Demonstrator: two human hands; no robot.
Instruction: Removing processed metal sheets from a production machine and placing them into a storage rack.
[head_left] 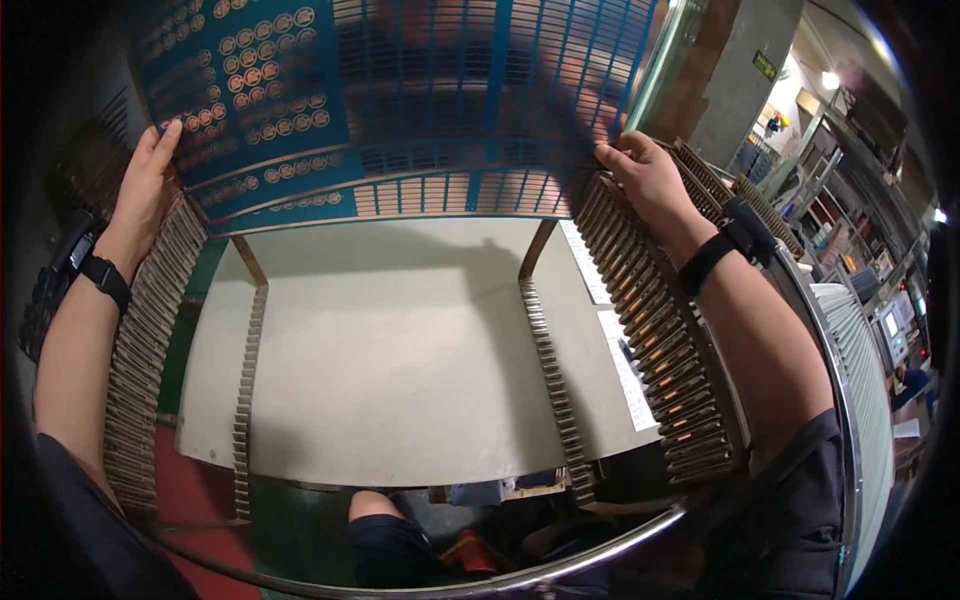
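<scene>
A large blue panel with copper-coloured patterns, which looks like a printed circuit board panel, stands upright across the far end of a slotted rack. At its left edge, my left hand is closed, thumb on the near face. My right hand pinches the opposite edge, fingers bent around it. The panel's lower edge is near the far ends of the rack's left comb rail and right comb rail; whether it sits in a slot I cannot tell. Its top runs out of view.
Two lower comb rails run lengthwise between the outer ones. A pale tabletop lies beneath, with paper sheets on its right. A curved metal bar crosses nearest me. Machinery with a lit screen stands far right.
</scene>
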